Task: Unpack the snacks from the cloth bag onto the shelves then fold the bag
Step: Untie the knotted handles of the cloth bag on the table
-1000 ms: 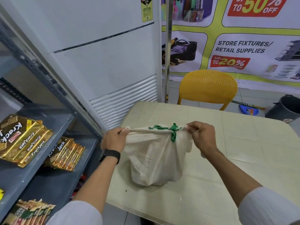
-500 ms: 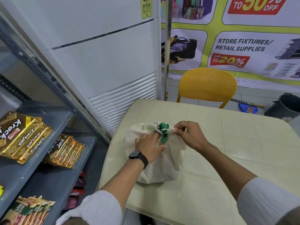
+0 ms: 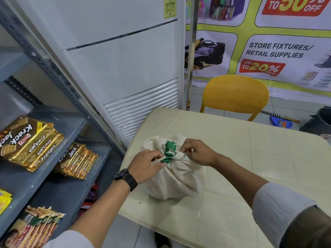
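Note:
A bulging cream cloth bag (image 3: 176, 183) stands on the pale table (image 3: 250, 167), near its left edge. Its top is gathered into a knot with green printed cloth (image 3: 169, 151) showing. My left hand (image 3: 146, 165) pinches a strip of the bag's cloth on the left side of the knot. My right hand (image 3: 195, 152) pinches the cloth on the right side of the knot. The bag's contents are hidden. Gold Krack Jack snack packs (image 3: 30, 143) lie on the grey metal shelves (image 3: 59, 176) to the left.
More gold packs (image 3: 78, 161) sit on a lower shelf, and green-and-gold packs (image 3: 34, 230) lie on the lowest shelf. A white cabinet unit (image 3: 125, 72) stands behind the table. A yellow chair (image 3: 234, 95) and a dark bin (image 3: 320, 122) are beyond the table.
A second ago both hands held the bag's top stretched wide apart. They came together at the knot, and the left hand went from lying on the bag to pinching the cloth.

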